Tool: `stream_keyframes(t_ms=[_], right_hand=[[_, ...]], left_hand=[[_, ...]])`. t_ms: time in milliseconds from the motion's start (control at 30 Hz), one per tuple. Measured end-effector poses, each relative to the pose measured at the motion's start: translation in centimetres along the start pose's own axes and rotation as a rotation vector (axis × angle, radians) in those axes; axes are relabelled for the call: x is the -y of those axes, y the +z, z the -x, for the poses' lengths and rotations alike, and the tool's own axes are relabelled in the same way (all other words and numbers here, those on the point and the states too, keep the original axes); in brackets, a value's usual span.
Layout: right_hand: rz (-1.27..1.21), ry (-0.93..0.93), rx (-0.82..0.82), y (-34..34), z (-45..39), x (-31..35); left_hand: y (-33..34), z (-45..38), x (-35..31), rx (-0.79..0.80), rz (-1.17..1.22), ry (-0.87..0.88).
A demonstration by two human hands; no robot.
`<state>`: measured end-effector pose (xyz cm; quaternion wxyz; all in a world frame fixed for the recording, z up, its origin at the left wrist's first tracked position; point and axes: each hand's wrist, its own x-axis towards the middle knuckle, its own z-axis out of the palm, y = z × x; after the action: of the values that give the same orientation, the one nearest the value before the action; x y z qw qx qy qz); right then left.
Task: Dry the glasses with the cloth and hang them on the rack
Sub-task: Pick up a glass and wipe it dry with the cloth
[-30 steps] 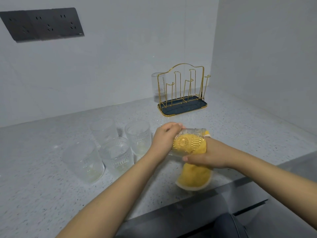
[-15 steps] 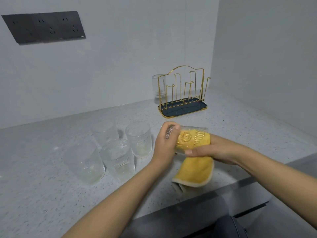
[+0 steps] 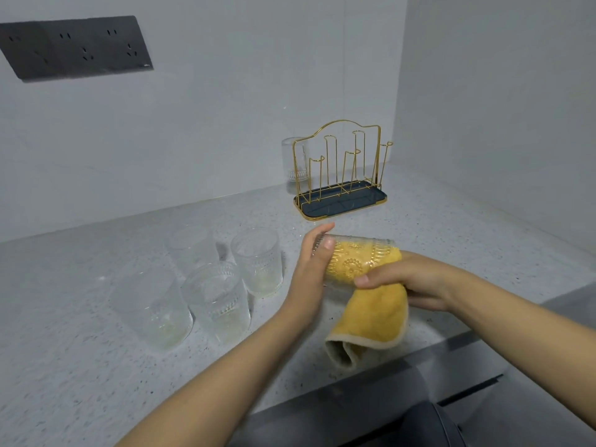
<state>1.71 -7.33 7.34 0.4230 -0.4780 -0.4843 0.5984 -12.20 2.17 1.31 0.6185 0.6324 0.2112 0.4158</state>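
Observation:
A patterned clear glass [image 3: 358,258] lies on its side in the air above the counter, stuffed with a yellow cloth [image 3: 374,321] whose free end hangs below it. My left hand [image 3: 311,272] holds the glass by its base end, thumb on top and fingers round the far side. My right hand [image 3: 416,280] grips the cloth at the glass's mouth. Several more glasses [image 3: 258,262] stand upright to the left. The gold wire rack [image 3: 342,175] with a dark tray stands behind; one glass [image 3: 295,159] sits behind its left end.
The speckled grey counter [image 3: 80,366] meets white walls at the back and at the right. A dark socket panel [image 3: 74,46] is on the back wall at top left. The counter's front edge and a dark rounded object [image 3: 432,424] lie below my right arm.
The glass and both hands have risen slightly and the glass has turned in my grip. My left fingers have loosened and stretched out along its base. More cloth hangs free below.

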Motion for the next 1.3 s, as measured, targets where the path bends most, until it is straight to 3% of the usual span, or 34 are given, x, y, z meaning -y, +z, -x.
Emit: stream_keyframes(t_ms=[100,233,367,467,633,767,967,1067,1200,1300], right_hand=[[0.206,-0.073,-0.007,1.0,0.0,-0.4],[1.018,-0.193,-0.124,1.0,-0.5,-0.7],[1.220,-0.266,-0.032,0.7,-0.8,-0.1],[1.287,-0.284,-0.063,-0.1,-0.4,0.7],[1.152,-0.194,0.075,0.3,0.3,2.3],[1.009,-0.179,0.051,-0.1,0.3,2.1],[0.595,-0.356,-0.355,-0.9,-0.1,0.7],[0.527,-0.451,-0.571,-1.2,-0.2,-0.6],[0.408,-0.474,-0.774,-0.3,-0.4,-2.8],[0.051,-0.444,-0.790,0.2,-0.2,-3.6]], left_hand=[[0.2,-0.7,-1.3,-0.079,0.049,-0.145],[-0.5,-1.8,-2.9,0.000,0.018,-0.477],[-0.9,-1.4,-2.3,0.039,0.161,-0.677],[-1.7,-1.0,-2.0,0.179,0.161,-0.631],[-2.6,-0.7,-2.5,0.547,-0.010,-0.409],[-1.9,-0.8,-3.0,0.670,-0.038,-0.438],[-1.6,-1.0,-1.7,0.431,0.233,-0.500],[-1.3,-0.9,-1.9,0.312,0.316,-0.516],[-0.9,-0.8,-2.0,0.165,0.395,-0.508],[-0.8,-0.6,-2.0,0.090,0.463,-0.473]])
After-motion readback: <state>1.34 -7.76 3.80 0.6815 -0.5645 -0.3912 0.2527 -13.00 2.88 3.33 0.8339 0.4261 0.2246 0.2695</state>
